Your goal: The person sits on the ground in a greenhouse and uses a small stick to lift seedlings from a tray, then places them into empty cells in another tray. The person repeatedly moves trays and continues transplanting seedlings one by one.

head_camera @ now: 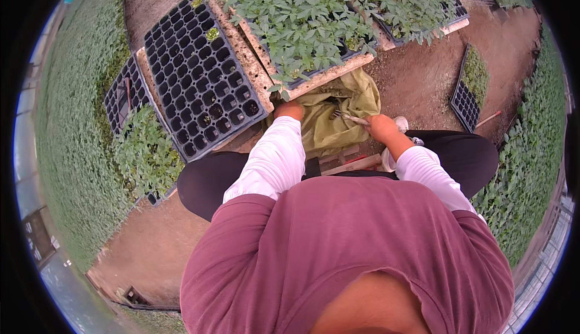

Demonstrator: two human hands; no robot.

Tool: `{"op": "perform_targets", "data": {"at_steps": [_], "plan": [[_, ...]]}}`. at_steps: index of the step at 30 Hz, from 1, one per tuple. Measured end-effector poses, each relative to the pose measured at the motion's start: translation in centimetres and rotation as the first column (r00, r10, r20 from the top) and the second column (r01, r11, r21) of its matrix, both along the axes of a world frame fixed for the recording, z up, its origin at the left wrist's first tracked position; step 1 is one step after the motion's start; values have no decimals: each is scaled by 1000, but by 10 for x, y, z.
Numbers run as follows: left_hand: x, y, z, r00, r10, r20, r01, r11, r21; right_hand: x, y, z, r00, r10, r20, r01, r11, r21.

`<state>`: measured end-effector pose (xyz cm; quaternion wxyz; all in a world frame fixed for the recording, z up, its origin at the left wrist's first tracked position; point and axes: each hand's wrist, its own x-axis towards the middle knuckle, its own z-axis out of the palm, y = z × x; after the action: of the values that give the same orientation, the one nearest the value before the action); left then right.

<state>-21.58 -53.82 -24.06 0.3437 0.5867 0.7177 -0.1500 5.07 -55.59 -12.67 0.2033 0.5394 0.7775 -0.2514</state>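
My right hand (382,126) grips a small hand tool (355,119) with what looks like a forked metal tip, pointing left over a yellow-green woven sack (326,130). The sack lies crumpled and partly open between my knees. At the sack's left edge is my left hand (290,109), close to the corner of a pale board. Its fingers are hidden, so what they hold cannot be seen. Just ahead, leafy green seedlings (308,26) fill a black plug tray on a pale board (331,73). To the left lies a mostly empty black plug tray (195,76) with a few small plants.
A second tray of seedlings (403,3) stands at the upper right. A half-filled plug tray (466,94) rests on the soil floor (417,80) near a red-tipped stick (489,119). Under my left side are more seedlings (147,153). Dense plant beds line both sides. A white container (389,159) sits by my right knee.
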Motion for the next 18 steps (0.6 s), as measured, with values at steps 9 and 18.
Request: {"op": "perform_targets", "data": {"at_steps": [9,18], "plan": [[-25,-24,-9,988,90,-124,-116,968,-223,14,108,-74,945,18,326,-57,992,111],[-12,-21,78,955,-292,-48,290,956,-46,-27,133,-9,846,371,383,-381,923,-51]]}}
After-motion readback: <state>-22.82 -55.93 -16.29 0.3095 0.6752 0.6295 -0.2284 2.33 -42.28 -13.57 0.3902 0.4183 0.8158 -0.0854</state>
